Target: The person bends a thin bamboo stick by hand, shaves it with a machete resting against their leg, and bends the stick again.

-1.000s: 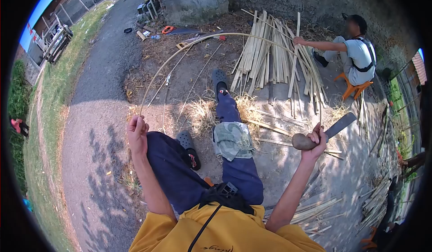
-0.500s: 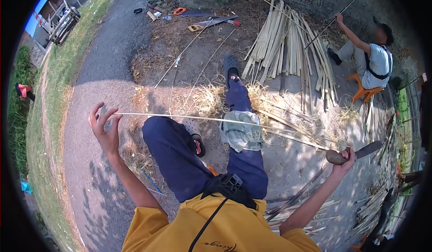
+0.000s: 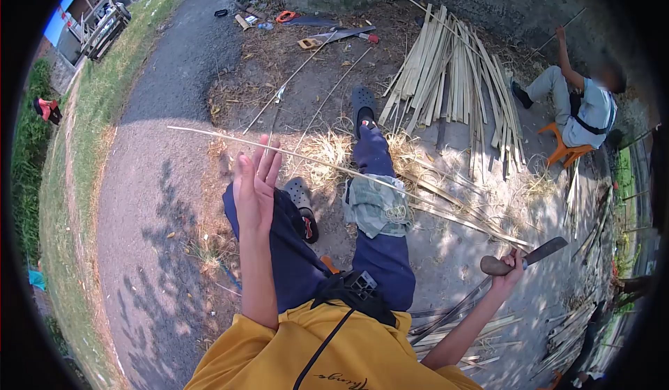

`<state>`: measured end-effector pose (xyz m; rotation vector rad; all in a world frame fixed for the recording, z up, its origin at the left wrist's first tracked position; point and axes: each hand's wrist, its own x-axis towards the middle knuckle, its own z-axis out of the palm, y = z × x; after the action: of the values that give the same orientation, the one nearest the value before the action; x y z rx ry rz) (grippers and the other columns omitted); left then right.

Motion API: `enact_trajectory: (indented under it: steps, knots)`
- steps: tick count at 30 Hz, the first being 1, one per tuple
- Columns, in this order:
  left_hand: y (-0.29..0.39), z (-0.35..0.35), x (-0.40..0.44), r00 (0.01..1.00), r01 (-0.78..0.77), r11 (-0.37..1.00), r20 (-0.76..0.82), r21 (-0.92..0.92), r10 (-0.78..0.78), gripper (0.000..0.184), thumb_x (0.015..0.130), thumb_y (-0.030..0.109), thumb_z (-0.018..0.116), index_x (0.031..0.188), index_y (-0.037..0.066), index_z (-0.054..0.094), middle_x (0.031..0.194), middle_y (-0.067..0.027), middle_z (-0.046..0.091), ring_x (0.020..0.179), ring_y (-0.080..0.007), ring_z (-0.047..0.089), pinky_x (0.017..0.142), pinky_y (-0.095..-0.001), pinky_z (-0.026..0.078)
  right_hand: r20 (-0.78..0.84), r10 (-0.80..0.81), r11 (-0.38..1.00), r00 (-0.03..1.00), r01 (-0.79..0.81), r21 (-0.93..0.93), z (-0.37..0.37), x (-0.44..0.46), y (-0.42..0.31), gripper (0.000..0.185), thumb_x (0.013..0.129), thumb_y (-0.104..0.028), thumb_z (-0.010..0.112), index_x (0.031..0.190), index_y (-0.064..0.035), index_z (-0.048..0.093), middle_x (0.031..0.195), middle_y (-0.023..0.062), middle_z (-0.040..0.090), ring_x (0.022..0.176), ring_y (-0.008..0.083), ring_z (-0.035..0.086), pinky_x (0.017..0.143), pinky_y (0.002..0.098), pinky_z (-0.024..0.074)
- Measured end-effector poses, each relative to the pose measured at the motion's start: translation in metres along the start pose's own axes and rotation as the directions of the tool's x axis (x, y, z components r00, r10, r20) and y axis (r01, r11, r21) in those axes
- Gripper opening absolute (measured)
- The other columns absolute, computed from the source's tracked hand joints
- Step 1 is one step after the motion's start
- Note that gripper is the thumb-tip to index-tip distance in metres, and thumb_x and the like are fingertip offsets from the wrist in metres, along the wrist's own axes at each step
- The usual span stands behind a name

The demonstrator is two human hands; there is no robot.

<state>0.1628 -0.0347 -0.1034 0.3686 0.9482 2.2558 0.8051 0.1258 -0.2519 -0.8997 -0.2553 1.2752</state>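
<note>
My left hand point(image 3: 259, 191) is raised over my left knee, open, its fingers stretched out. A long thin pale strip point(image 3: 306, 157) passes by those fingertips; whether they touch it I cannot tell. The strip slopes down to the right across a greenish patterned cloth point(image 3: 366, 212) on my right leg. Its right end comes close to other pale strips near the ground. At the right, my right hand point(image 3: 510, 270) is closed round a large knife point(image 3: 547, 250) with a thick brown handle, the dark blade pointing right and away.
A large heap of pale split strips point(image 3: 446, 76) lies ahead, with curly shavings point(image 3: 324, 153) around my feet. Two handsaws point(image 3: 341, 36) rest beyond. A seated person point(image 3: 589, 108) on an orange stool point(image 3: 561, 149) holds a thin rod at the right. More strips point(image 3: 474, 334) lie beside me.
My left hand has let go of the strip's left end and moved right, its fingers now straight. That end sits higher. My right hand with the knife has shifted left and slightly down.
</note>
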Motion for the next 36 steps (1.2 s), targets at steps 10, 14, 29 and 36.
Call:
enact_trajectory:
  steps: [10, 14, 29, 36]
  knots:
    - [-0.112, 0.052, -0.070, 0.905, 0.350, 0.936, 0.276, -0.048, -0.324, 0.063, 0.109, 0.031, 0.056, 0.158, 0.002, 0.030, 0.160, -0.0240, 0.042, 0.152, -0.0348, 0.038, 0.125, -0.0513, 0.036, -0.072, 0.092, 0.996, 0.993, -0.094, -0.014, 0.002, -0.012, 0.032, 0.008, 0.103, -0.011, 0.067, 0.101, -0.0042, 0.063, 0.095, 0.0100, 0.073, 0.054, 0.0049, 0.049, 0.051, 0.0209, 0.0461]
    - [-0.103, 0.066, -0.052, 0.907, 0.277, 0.952, 0.291, 0.132, -0.304, 0.052, 0.111, 0.024, 0.051, 0.155, 0.002, 0.034, 0.135, -0.0247, 0.064, 0.129, -0.0312, 0.063, 0.112, -0.0453, 0.052, -0.067, 0.107, 0.994, 0.992, -0.107, 0.009, -0.004, -0.017, 0.044, 0.010, 0.102, -0.012, 0.069, 0.105, -0.0043, 0.062, 0.098, 0.0094, 0.073, 0.055, 0.0043, 0.048, 0.052, 0.0209, 0.0439]
    - [0.142, 0.142, 0.037, 0.844, -0.361, 0.769, 0.535, 0.528, 0.028, 0.036, 0.114, 0.027, 0.049, 0.138, 0.003, 0.060, 0.085, -0.0093, 0.072, 0.047, -0.0011, 0.046, 0.043, -0.0182, 0.034, 0.085, -0.134, 0.785, 0.987, 0.158, -0.599, 0.077, -0.076, 0.033, 0.021, 0.106, -0.028, 0.066, 0.101, -0.0078, 0.061, 0.069, -0.0020, 0.050, 0.050, 0.0047, 0.042, 0.044, 0.0244, 0.0329]
    - [0.062, 0.146, -0.023, 0.723, -0.157, 0.698, 0.563, 0.698, -0.400, 0.032, 0.114, 0.021, 0.049, 0.138, 0.004, 0.060, 0.060, 0.0042, 0.055, 0.052, -0.0025, 0.048, 0.051, -0.0237, 0.038, 0.280, -0.209, 0.615, 0.937, 0.349, -0.707, 0.104, -0.093, 0.031, 0.027, 0.109, -0.028, 0.060, 0.100, -0.0031, 0.059, 0.066, -0.0020, 0.046, 0.050, 0.0045, 0.041, 0.042, 0.0226, 0.0298]
